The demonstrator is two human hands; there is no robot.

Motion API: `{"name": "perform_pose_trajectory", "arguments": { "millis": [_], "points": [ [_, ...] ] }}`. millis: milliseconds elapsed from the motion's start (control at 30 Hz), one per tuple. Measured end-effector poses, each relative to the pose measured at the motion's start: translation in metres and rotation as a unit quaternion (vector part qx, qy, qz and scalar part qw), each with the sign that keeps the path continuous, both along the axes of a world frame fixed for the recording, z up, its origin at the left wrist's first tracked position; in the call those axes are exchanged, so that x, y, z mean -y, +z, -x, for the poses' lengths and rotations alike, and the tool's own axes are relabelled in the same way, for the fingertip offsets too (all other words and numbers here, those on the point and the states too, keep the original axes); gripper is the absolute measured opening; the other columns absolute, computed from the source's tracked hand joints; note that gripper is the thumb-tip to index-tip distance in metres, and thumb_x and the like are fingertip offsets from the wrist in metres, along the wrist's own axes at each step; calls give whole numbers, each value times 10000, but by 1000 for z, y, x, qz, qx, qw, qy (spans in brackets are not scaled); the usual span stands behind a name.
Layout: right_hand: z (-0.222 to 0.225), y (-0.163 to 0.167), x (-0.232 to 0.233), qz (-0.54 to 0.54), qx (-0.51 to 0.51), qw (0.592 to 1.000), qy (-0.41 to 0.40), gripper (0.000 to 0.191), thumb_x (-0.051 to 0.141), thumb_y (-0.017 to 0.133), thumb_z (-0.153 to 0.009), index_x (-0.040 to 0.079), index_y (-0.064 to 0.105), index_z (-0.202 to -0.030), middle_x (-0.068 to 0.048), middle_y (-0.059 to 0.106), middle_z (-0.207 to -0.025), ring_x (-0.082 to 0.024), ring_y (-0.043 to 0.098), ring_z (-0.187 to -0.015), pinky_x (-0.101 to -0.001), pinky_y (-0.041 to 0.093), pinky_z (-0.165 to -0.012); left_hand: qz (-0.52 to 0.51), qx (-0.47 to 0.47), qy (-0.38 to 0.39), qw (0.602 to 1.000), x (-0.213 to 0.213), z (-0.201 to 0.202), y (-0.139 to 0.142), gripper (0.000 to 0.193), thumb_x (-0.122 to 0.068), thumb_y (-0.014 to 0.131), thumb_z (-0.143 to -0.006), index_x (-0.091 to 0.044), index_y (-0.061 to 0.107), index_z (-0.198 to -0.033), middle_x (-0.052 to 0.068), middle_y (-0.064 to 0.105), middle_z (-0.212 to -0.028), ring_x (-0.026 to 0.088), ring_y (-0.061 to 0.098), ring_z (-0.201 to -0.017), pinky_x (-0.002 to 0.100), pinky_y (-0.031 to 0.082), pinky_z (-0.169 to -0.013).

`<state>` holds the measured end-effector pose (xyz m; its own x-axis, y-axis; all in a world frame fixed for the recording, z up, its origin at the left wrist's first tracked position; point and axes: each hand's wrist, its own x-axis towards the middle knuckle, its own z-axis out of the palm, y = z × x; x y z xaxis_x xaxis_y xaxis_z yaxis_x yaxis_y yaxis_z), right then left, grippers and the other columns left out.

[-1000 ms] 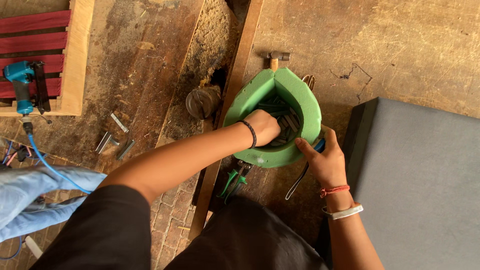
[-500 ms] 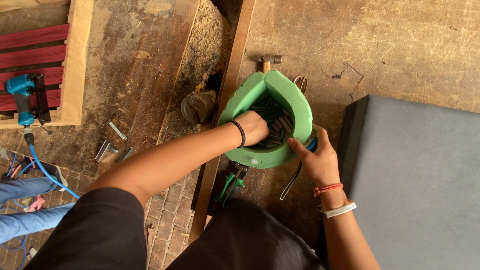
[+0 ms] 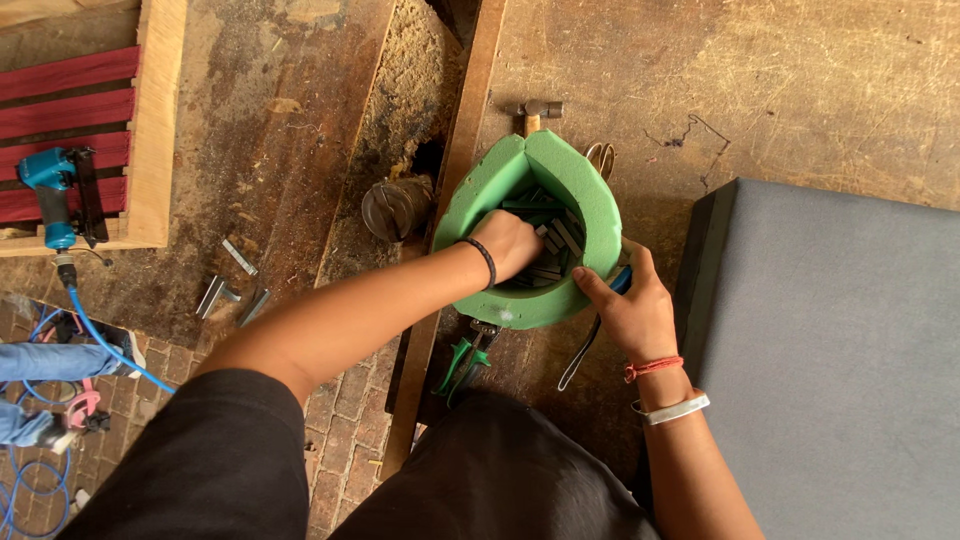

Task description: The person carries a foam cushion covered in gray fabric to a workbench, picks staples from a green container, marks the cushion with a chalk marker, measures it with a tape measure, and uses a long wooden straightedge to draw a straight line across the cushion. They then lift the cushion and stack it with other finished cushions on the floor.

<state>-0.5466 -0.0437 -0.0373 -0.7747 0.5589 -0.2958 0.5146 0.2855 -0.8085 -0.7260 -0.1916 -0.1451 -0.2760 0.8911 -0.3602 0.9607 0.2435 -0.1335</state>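
A green foam container [image 3: 588, 205] with thick walls sits on the wooden workbench and holds several grey metal staple strips [image 3: 553, 240]. My left hand [image 3: 508, 243], with a black band on the wrist, reaches down inside it among the strips; its fingertips are hidden, so I cannot tell whether it grips one. My right hand [image 3: 625, 305] clasps the container's near right wall, thumb on the rim, with something blue under the palm. Red and white bracelets circle that wrist.
A hammer [image 3: 535, 110] lies just beyond the container. Green-handled pliers [image 3: 462, 358] rest at its near side. A grey cushion pad [image 3: 830, 350] fills the right. A teal pneumatic stapler [image 3: 55, 190] lies on a red-slatted wooden frame [image 3: 150, 120] at left. Loose staple strips [image 3: 228, 285] and a dark round object [image 3: 392, 205] lie nearby.
The view has shifted slightly. My right hand slid up the container's near wall, thumb now on the rim. My left hand stays inside the container, shifting among the staple strips.
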Motion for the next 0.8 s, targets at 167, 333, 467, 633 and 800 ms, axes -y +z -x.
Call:
{"name": "perform_pose_trajectory", "arguments": {
  "millis": [167, 333, 467, 633, 800],
  "points": [
    [-2, 0, -2, 12, 4, 1000, -5, 715, 444, 815, -783, 117, 589, -1376, -160, 755, -1103, -274, 747, -1019, -380, 567, -868, 46, 12, 25, 999, -2, -21, -22, 203, -162, 601, -878, -191, 793, -820, 77, 778, -865, 249, 752, -842, 380, 566, -650],
    [-3, 1, -4, 12, 14, 1000, -2, 718, 446, 805, -796, 125, 579, -1397, -170, 747, -1121, -278, 741, -1042, -383, 570, -872, 78, -2, -21, 997, -14, -34, -28, 194, -205, 595, -893, -175, 785, -868, 59, 774, -900, 251, 745, -851, 398, 574, -647],
    [-2, 1, -2, 3, 1, 1000, -1, 714, 439, 809, -793, 130, 580, -1395, -172, 743, -1135, -295, 733, -1046, -394, 561, -877, 57, 28, 36, 997, -16, -28, -24, 200, -203, 591, -911, -171, 788, -900, 79, 781, -937, 262, 755, -869, 403, 583, -682],
    [0, -1, 0, 1, -5, 1000, -1, 714, 445, 807, -799, 126, 573, -1394, -186, 742, -1118, -309, 735, -1046, -399, 559, -884, 48, 75, 64, 994, -17, -17, -28, 216, -224, 577, -926, -159, 783, -930, 107, 775, -969, 282, 746, -918, 424, 584, -733],
    [4, -2, 2, -14, -18, 1000, 3, 706, 448, 811, -807, 115, 575, -1382, -193, 736, -1136, -323, 722, -1064, -409, 553, -883, 88, 41, 44, 994, -18, -11, -41, 226, -211, 575, -919, -149, 787, -967, 106, 775, -1005, 282, 745, -940, 421, 588, -751]
  ]
}}
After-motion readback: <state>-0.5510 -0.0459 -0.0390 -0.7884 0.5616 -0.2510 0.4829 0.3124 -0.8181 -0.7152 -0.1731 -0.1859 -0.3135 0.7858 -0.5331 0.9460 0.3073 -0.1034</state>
